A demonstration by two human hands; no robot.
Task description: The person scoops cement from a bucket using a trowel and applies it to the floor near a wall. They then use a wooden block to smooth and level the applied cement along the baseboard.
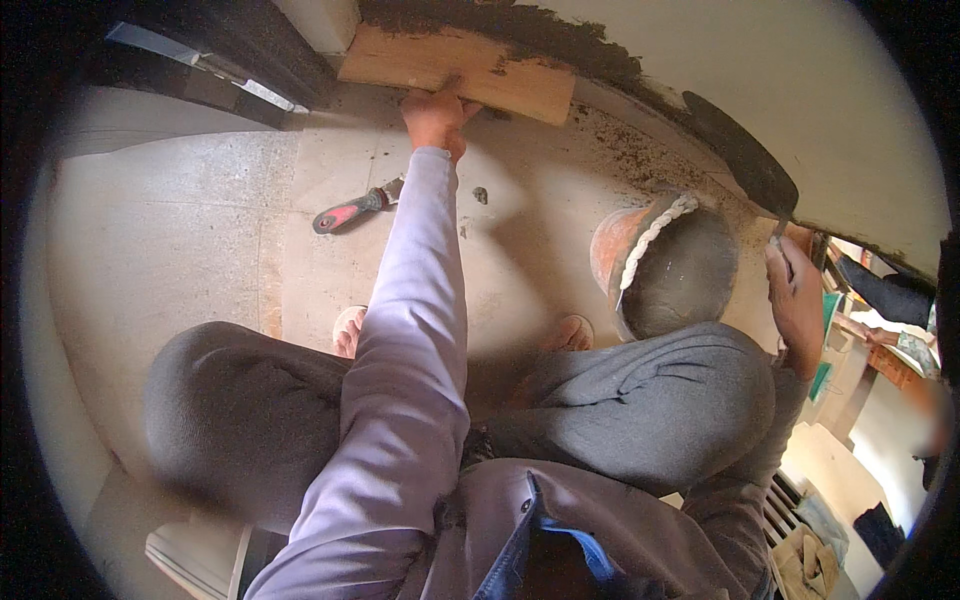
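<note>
My left arm stretches forward. The left hand [437,118] is closed on the near edge of a flat wooden board [450,70], which lies along the foot of the wall with dark mortar smears on it. At the right, my right hand [797,290] grips the handle of a trowel [745,155]. The trowel's dark, long blade lies along the wall [780,70], by a strip of wet mortar [590,38]. Between my right knee and the wall stands a bucket [685,265] of grey mortar with a white rope handle [648,245].
A scraper [350,212] with a red and black handle lies on the floor [220,200], left of my forearm. Mortar crumbs and a small lump [480,195] are scattered about. A dark frame [240,50] stands at the far left. Wooden pieces and cloths [805,565] lie at the right.
</note>
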